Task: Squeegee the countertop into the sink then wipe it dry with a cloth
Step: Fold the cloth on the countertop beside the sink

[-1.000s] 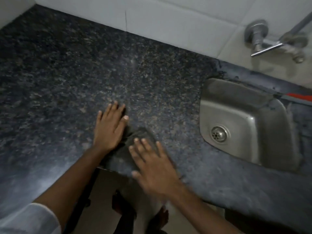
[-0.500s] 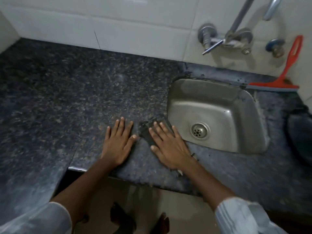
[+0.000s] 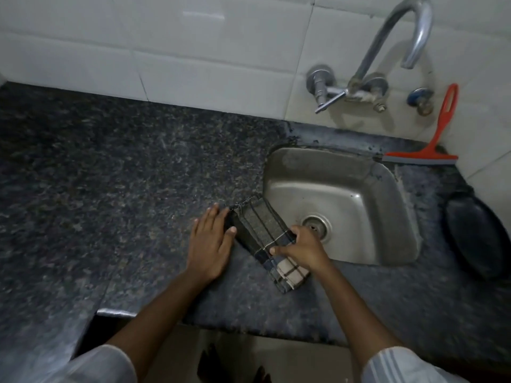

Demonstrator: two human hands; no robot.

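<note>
A folded checked cloth (image 3: 262, 230) in dark grey and beige lies on the speckled dark granite countertop (image 3: 124, 175), right at the left rim of the steel sink (image 3: 387, 217). My right hand (image 3: 301, 248) pinches the cloth's near right edge, fingers curled on it. My left hand (image 3: 211, 244) rests flat on the counter, fingers spread, its thumb touching the cloth's left edge. The red squeegee (image 3: 431, 145) leans against the tiled wall behind the sink's far right corner, blade down on the counter.
A wall-mounted tap (image 3: 387, 51) arches over the sink, with a lever valve (image 3: 323, 89) to its left. A dark rounded object (image 3: 475, 233) sits on the counter right of the sink. The counter's front edge has a cut-out (image 3: 110, 313) near my left arm.
The cloth has slid right, up to the sink's rim. My right hand went from pressing flat on it to gripping its edge. My left hand followed alongside. The view tilted up.
</note>
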